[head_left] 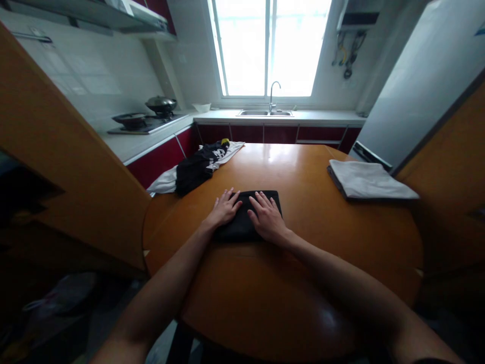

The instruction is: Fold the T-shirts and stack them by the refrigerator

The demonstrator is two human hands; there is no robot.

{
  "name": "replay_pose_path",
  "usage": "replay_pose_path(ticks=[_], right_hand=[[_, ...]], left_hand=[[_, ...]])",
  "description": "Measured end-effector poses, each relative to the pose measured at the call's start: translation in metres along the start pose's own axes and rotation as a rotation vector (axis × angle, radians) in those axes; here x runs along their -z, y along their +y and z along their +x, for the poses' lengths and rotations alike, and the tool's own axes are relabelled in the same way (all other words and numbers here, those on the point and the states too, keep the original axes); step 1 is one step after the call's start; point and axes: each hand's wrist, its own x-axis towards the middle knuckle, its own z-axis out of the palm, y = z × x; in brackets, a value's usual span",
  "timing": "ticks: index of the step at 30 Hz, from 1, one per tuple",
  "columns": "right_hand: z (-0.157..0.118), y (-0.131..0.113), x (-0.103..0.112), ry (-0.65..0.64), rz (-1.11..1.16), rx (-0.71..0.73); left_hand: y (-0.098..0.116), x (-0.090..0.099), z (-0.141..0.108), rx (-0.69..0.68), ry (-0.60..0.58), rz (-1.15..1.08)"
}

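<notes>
A black, flat, rectangular piece that looks like folded cloth lies on the wooden table in front of me. My left hand rests flat on its left side with the fingers spread. On its right side lies my right hand, palm down and fingers apart. Neither hand grips anything. The parts of the black piece under my palms are hidden.
Crumpled black and white clothes lie at the table's far left edge. A folded stack with light grey cloth on top sits at the right. Beyond are a counter with a sink, a stove with pans and a fridge.
</notes>
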Motion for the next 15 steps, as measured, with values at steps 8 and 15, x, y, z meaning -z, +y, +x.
replay_pose_path(ticks=[8,15], right_hand=[[0.011,0.023,-0.004,0.044,0.054,-0.122],[0.042,0.084,0.056,0.049,0.358,-0.522]], left_hand=[[-0.003,0.002,0.005,0.025,0.003,-0.056],[-0.022,0.049,-0.006,0.307,0.086,-0.520]])
